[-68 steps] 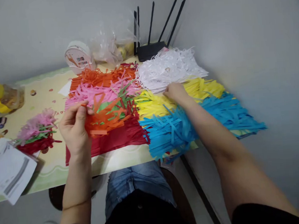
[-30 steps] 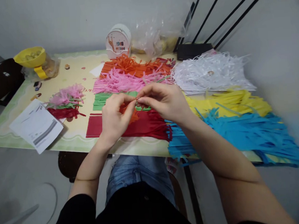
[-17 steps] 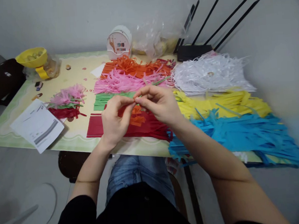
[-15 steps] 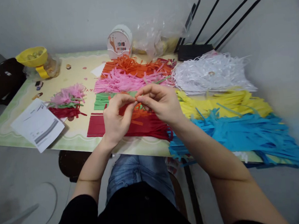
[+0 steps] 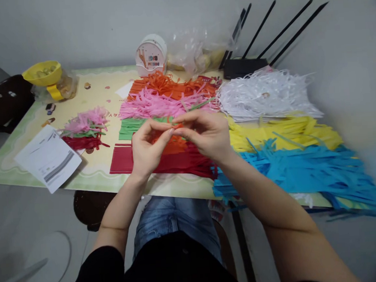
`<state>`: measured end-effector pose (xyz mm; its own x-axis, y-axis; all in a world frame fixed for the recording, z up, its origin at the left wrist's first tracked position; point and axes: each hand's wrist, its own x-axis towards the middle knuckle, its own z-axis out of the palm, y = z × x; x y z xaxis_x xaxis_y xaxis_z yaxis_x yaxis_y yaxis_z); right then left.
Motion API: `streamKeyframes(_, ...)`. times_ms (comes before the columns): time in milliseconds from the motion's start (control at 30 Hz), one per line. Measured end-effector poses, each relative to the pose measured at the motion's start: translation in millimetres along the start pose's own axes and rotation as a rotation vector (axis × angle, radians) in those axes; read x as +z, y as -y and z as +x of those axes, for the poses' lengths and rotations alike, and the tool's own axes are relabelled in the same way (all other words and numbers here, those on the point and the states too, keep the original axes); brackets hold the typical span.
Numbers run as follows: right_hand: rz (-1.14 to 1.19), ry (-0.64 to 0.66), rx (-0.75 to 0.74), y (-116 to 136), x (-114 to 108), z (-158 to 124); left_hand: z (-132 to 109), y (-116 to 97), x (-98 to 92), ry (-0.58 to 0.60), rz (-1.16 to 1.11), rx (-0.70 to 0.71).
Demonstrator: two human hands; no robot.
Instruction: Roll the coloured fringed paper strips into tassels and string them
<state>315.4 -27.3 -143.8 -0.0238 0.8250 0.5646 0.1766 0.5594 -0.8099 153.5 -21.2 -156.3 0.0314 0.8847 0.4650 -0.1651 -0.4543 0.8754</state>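
The patterned tabletop [image 5: 91,100] leaves room between its left edge and the stacks; one printed sheet [image 5: 49,159] overhangs the front edge. Near front-centre, the left hand [image 5: 148,150] and right hand [image 5: 212,135] meet, narrowly pinching one orange tassel [image 5: 175,145] over four stacks: orange fringe [image 5: 178,89], pink fringe [image 5: 159,102], green fringe [image 5: 129,128], red fringe [image 5: 121,159]. Rightward, three: white fringe [image 5: 265,94], yellow fringe [image 5: 280,130], blue fringe [image 5: 305,167], the last passing the front edge. Earlier, the right hand was at the yellow fringe.
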Motion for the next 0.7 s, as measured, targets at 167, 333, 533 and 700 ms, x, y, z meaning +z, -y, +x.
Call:
streamKeyframes(167, -0.043, 0.149, -0.144, 0.3, -17.0, 12.6, 10.8, -4.2, -6.9, 0.235, -0.234, -0.361)
streamKeyframes(333, -0.014, 0.296, -0.086, 7.3, -24.1, 22.5, 20.0, -0.8, -9.9, 0.391, -0.322, -0.503)
streamKeyframes(533, 0.101, 0.259, 0.052, 12.3, -26.1, 38.0, 15.2, 2.3, -7.2, 0.269, -0.391, -0.580)
streamKeyframes(700, 0.161, 0.266, 0.121, 1.0, -16.2, 41.3, 16.1, 10.3, -20.6, 0.280, -0.251, -0.480)
